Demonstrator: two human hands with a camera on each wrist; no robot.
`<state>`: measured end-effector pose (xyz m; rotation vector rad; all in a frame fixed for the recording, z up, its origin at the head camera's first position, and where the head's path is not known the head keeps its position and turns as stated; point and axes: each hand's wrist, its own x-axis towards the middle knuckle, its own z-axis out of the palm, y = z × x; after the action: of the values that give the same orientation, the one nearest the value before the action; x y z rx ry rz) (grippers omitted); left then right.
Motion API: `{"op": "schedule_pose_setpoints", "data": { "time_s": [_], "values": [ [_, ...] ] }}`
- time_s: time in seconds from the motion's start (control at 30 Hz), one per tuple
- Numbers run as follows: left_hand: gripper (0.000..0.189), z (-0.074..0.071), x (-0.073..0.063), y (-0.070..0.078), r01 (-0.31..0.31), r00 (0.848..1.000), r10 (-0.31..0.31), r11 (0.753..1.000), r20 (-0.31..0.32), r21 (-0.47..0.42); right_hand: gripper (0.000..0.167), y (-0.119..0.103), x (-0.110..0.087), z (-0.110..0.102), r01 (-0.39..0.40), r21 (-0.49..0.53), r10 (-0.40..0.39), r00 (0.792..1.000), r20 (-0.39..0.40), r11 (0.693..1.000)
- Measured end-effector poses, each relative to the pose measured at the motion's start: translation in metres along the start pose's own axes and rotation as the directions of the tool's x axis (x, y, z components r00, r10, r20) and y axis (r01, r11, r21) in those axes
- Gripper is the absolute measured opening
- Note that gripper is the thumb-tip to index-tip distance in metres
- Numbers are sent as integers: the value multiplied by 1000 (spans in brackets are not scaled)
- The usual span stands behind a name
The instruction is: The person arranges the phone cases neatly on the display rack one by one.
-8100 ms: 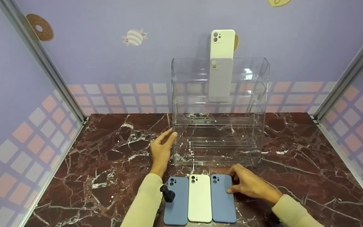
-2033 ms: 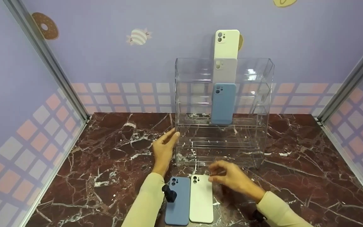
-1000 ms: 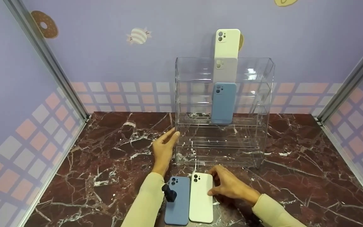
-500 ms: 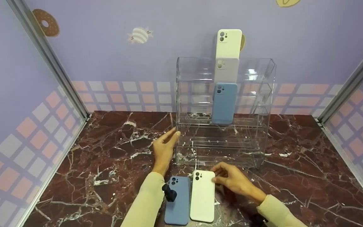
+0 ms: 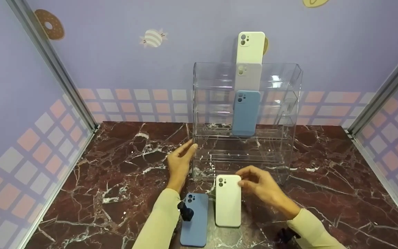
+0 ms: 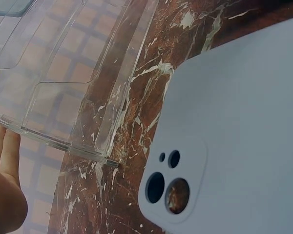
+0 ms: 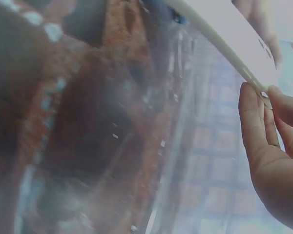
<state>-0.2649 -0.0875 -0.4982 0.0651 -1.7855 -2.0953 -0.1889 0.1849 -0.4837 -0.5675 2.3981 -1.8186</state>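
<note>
My right hand (image 5: 263, 185) pinches a white phone case (image 5: 228, 205) by its upper right corner between thumb and fingers, and the case is tipped up off the table in front of the rack. In the right wrist view, the thumb and fingertips hold the pale case (image 7: 229, 41) at its corner. My left hand (image 5: 180, 162) rests its extended fingers against the left side of a clear acrylic tiered rack (image 5: 194, 103). A blue phone case (image 5: 199, 231) lies flat by my left forearm, partly covered by the black wrist camera; it looms large in the left wrist view.
Stacked down the rack's upper tiers stand a white case (image 5: 250, 52), a pale grey-lilac case (image 5: 248, 77) and a blue case (image 5: 246, 114). The lower tiers hold no cases. Dark red marble tabletop (image 5: 126, 180) spreads around, with patterned lilac walls (image 5: 116, 52) behind and at the sides.
Earlier a blue case left the table's row and now stands in the rack's third tier. The right hand then took the white case and lifted it forward and right; the left hand stays put.
</note>
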Motion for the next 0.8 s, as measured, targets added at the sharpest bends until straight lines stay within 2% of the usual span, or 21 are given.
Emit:
{"op": "schedule_pose_setpoints", "data": {
  "time_s": [0.33,0.57,0.8],
  "values": [
    [30,0,-1,0,-1,1000,1,1000,1,14,26,-23,13,-28,68,-43,-72,991,-113,997],
    [30,0,0,0,-8,1000,8,1000,1,4,28,-43,24,-45,44,-55,-52,984,-171,998],
    [30,0,1,0,-9,1000,9,1000,6,4,27,-55,38,-61,77,-107,-98,973,-208,991]
  ]
}}
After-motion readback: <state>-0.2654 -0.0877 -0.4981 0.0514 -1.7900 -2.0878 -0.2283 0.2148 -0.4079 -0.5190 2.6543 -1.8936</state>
